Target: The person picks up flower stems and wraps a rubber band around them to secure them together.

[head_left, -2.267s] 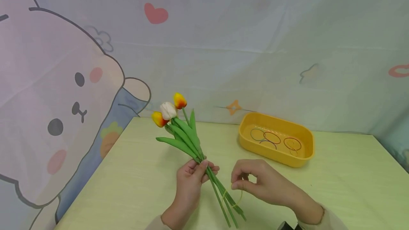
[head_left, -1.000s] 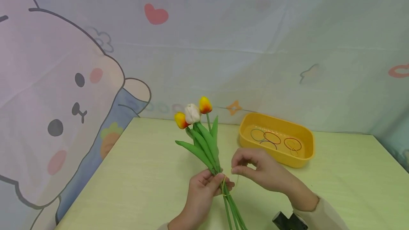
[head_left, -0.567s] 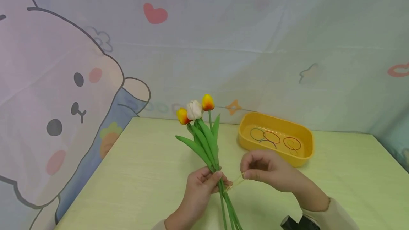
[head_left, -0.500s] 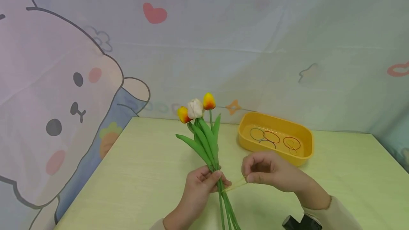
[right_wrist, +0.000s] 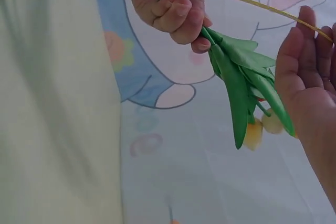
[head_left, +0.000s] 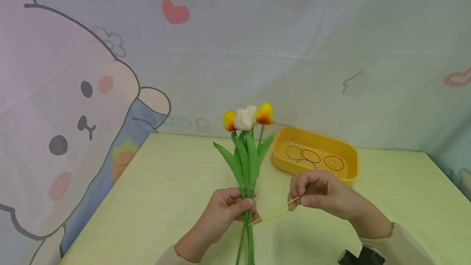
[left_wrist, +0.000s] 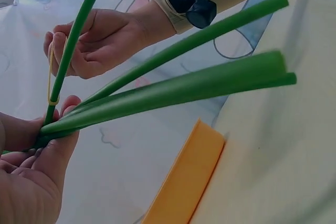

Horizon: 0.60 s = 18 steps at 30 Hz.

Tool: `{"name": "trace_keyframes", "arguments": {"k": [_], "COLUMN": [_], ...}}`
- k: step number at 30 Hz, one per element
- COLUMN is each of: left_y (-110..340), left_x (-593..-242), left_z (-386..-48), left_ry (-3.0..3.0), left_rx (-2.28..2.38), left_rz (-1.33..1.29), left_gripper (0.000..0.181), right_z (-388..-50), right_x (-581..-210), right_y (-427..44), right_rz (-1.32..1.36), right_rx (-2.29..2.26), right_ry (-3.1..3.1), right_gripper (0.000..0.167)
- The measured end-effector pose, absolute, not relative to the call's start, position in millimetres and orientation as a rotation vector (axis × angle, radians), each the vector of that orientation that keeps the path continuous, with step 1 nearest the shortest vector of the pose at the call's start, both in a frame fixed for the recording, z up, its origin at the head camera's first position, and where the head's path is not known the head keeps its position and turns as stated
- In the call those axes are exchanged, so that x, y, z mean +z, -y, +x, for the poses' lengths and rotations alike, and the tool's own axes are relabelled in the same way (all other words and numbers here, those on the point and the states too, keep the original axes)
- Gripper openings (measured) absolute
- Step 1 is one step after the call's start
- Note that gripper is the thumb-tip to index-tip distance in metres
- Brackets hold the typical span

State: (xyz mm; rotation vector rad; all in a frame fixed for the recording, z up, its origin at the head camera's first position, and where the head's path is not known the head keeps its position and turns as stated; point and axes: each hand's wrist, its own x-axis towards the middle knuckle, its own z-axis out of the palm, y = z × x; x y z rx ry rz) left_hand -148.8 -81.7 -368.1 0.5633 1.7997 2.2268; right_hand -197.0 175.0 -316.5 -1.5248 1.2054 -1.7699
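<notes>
A bunch of artificial tulips (head_left: pixel 253 162), with white and yellow-red heads, stands nearly upright in my left hand (head_left: pixel 226 207), whose thumb and fingers pinch the green stems. My right hand (head_left: pixel 327 195), to its right, holds a thin yellow rubber band (right_wrist: pixel 252 3) between thumb and fingertips and stretches it sideways. The band's other end hooks round a stem just below my left fingers. In the left wrist view that looped stem (left_wrist: pixel 79 40) stands apart from the other stems (left_wrist: pixel 173 90), which fan out to the right.
A yellow tray (head_left: pixel 279 162) at the back right holds several coloured rubber bands (head_left: pixel 310 156). Pale green tabletop (head_left: pixel 176 175) lies under both hands. Behind it hangs a cartoon-printed cloth (head_left: pixel 228 52). A black device (head_left: pixel 362 256) sits on my right wrist.
The bunch has shifted right and turned from leaning left to nearly upright. My right hand has moved right, and the rubber band, earlier hanging loosely about the stems, is now stretched out between the hands.
</notes>
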Motion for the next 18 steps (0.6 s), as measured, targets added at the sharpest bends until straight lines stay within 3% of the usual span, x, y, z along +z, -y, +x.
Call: {"name": "trace_keyframes", "arguments": {"k": [5,11,18], "left_y": [86.9,97.7,104.9], "left_x": [-364.5,-361.6,-354.8], "left_z": [-150.4,-153.6,-155.4], "left_ry": [-1.786,-1.723,-1.465], "left_rx": [2.210,2.266,2.349], "left_rz": [0.620,0.603,0.551], "left_gripper": [0.037,0.034,0.020], "right_z": [-198.0,-190.0,-192.7], "right_x": [-315.1,-302.3,-319.2], "right_y": [-180.0,-198.0,-208.4], "right_rz": [-1.572,-1.542,-1.819], "right_rx": [-1.819,-1.495,-1.288], "right_ry": [-1.266,-2.037,-2.445], "right_gripper": [0.026,0.033,0.035]}}
